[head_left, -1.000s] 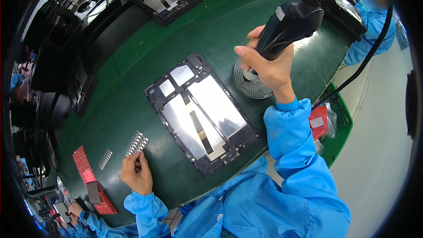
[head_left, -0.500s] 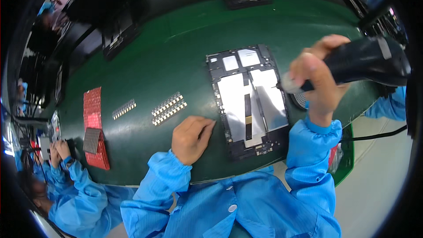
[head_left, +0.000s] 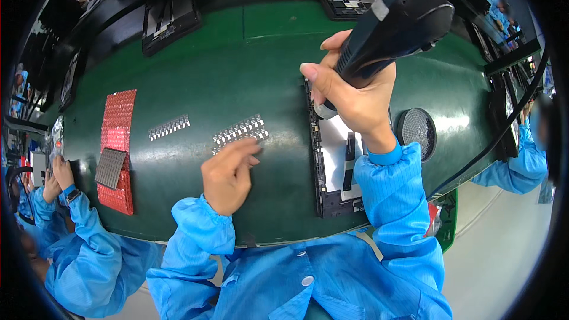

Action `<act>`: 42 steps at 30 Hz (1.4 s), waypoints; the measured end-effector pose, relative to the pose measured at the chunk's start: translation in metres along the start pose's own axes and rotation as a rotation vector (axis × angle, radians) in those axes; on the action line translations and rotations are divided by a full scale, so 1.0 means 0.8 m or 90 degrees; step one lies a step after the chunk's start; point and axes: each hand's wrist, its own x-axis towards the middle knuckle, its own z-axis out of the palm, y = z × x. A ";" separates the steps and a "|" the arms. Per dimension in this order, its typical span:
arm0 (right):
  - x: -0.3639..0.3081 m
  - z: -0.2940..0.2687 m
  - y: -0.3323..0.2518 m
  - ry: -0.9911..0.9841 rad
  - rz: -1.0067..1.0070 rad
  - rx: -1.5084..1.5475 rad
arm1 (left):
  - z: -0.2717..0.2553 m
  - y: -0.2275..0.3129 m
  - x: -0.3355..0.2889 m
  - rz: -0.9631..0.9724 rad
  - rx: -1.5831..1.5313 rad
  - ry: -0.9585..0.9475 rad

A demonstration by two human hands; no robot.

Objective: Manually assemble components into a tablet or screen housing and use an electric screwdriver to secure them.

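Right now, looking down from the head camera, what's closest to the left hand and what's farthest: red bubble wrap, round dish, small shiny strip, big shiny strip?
From the left hand:
1. Big shiny strip: at the fingers, partly hidden by them.
2. Small shiny strip: ahead, to the left.
3. Red bubble wrap: farther left.
4. Round dish: far right.

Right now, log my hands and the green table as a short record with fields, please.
Left hand: at the near edge of the larger component strips; contact unclear
Right hand: gripping a black handheld tool above the opened flat device
Opened flat device: on the green table, partly hidden by the right hand and forearm
Table, left side: smaller component strip; red bubble wrap with a gray-brown sheet lying partly over it
Table, right side: round black mesh piece
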 end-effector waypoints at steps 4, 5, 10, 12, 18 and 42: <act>0.000 0.003 0.002 0.010 0.000 -0.025 | 0.016 0.024 -0.012 0.179 0.030 -0.135; 0.000 0.003 0.002 0.006 0.001 -0.026 | 0.023 0.030 -0.015 0.225 0.021 -0.161; 0.000 0.004 0.005 0.016 0.012 -0.020 | 0.060 0.059 -0.030 0.413 -0.002 -0.223; -0.001 0.003 0.005 0.010 0.009 -0.022 | 0.078 0.062 -0.034 0.436 0.013 -0.231; -0.002 0.006 0.005 -0.071 0.013 -0.073 | 0.098 0.068 -0.038 0.456 0.122 -0.291; -0.079 -0.084 -0.020 0.113 -0.049 -0.008 | 0.031 -0.032 0.183 0.160 0.554 -0.171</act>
